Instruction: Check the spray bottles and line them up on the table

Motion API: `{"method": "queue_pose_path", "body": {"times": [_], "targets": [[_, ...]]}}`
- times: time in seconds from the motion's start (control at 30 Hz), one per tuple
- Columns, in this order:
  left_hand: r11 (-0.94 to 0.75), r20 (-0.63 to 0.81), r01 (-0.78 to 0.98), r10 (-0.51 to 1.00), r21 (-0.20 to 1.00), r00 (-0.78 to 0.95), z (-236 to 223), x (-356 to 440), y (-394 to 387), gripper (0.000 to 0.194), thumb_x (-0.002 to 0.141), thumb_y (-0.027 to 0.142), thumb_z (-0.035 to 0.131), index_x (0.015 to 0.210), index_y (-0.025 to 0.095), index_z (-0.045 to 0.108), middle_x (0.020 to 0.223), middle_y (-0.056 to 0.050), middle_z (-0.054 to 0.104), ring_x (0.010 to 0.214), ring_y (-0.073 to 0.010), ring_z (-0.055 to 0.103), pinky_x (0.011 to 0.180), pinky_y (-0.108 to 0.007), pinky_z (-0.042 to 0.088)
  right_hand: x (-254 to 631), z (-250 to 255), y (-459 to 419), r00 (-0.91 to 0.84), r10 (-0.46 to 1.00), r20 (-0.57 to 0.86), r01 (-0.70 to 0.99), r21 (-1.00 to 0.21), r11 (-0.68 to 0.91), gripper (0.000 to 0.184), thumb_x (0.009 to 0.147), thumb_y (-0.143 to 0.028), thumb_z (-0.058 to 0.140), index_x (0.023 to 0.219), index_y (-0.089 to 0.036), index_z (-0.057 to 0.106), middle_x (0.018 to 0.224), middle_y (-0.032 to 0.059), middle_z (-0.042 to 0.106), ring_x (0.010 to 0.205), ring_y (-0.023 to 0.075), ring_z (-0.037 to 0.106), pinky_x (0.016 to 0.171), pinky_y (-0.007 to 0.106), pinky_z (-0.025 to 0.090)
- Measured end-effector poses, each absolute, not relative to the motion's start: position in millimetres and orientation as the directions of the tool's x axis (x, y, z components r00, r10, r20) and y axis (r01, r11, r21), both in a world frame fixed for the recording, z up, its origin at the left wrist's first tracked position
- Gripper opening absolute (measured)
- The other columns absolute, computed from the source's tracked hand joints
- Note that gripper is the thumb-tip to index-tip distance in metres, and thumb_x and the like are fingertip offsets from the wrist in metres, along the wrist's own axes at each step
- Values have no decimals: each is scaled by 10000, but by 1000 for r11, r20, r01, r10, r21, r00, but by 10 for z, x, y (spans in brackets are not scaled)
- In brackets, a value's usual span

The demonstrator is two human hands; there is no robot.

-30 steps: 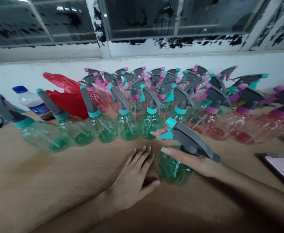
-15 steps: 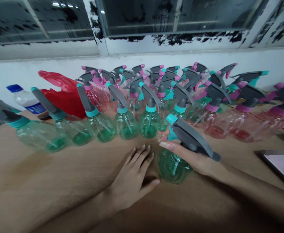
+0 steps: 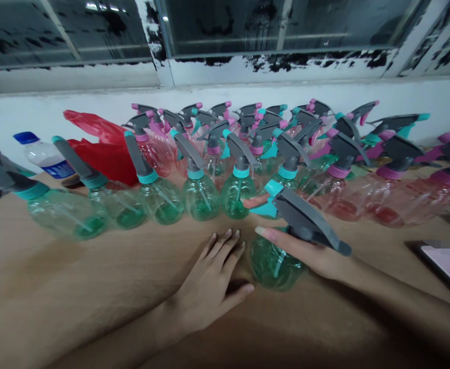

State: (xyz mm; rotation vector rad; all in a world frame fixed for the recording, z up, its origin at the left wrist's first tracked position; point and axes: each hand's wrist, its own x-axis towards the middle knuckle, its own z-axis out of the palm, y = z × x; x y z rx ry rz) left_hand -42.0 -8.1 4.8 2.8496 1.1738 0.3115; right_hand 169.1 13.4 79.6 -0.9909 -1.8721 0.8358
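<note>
My right hand (image 3: pixel 317 254) grips a green spray bottle (image 3: pixel 274 264) with a grey and teal spray head at its neck. The thumb lies along the near side, and one finger reaches past the teal trigger (image 3: pixel 265 207). The other fingers are hidden behind the bottle, which stands on the table. To its left, my left hand (image 3: pixel 213 282) rests flat on the wood with its fingers stretched out, holding nothing. Behind both hands stands a row of similar green bottles with teal collars, among them one green spray bottle (image 3: pixel 201 200) with a little liquid inside.
Several pink spray bottles (image 3: pixel 343 197) stand at the right and more bottles crowd the back. A red plastic bag (image 3: pixel 105 154) and a blue-capped bottle (image 3: pixel 48 159) are at the back left. A phone-like device (image 3: pixel 445 269) lies on the table (image 3: pixel 105 297) at the right.
A finger of my right hand has straightened out from the trigger, and the trigger has swung outward. The left hand stays in place on the table.
</note>
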Motion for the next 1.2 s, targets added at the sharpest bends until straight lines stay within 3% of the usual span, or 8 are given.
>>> {"method": "queue_pose_path", "body": {"times": [0.3, 0.73, 0.93, 1.03, 1.2], "targets": [[-711, 178, 690, 702, 133, 690, 45, -421, -66, 652, 939, 545, 438, 1423, 121, 333, 1454, -141, 387, 1372, -286, 282, 1116, -475, 223, 1707, 788, 156, -346, 871, 349, 302, -838, 455, 313, 837, -376, 623, 1140, -298, 602, 516, -48, 545, 417, 159, 549, 425, 306, 506], [-711, 156, 694, 703, 113, 694, 66, -418, -73, 668, 938, 551, 440, 1415, 92, 345, 1468, -141, 366, 1381, -277, 263, 1127, -469, 214, 1696, 792, 153, -335, 879, 338, 301, -846, 440, 336, 836, -372, 622, 1164, -301, 604, 684, -4, 649, 537, 187, 609, 535, 351, 537], [-708, 140, 699, 706, 105, 694, 80, -411, -68, 665, 940, 547, 441, 1409, 83, 359, 1460, -148, 377, 1373, -283, 280, 1124, -473, 219, 1692, 796, 147, -327, 887, 326, 310, -850, 426, 333, 835, -378, 621, 1153, -281, 605, 730, -1, 662, 534, 169, 602, 521, 321, 514], [-706, 145, 699, 707, 110, 692, 69, -409, -71, 657, 936, 547, 446, 1409, 98, 363, 1459, -143, 380, 1368, -288, 291, 1115, -484, 234, 1686, 777, 138, -302, 894, 333, 325, -845, 424, 293, 812, -412, 645, 1070, -275, 621, 720, -9, 658, 503, 150, 583, 485, 302, 494], [-702, 150, 703, 712, 117, 686, 67, -404, -69, 676, 933, 551, 452, 1420, 96, 341, 1488, -148, 326, 1386, -293, 243, 1112, -489, 238, 1670, 712, 138, -227, 914, 336, 358, -844, 400, 245, 811, -494, 621, 811, -250, 596, 751, -1, 667, 611, 167, 618, 564, 316, 503]]}}
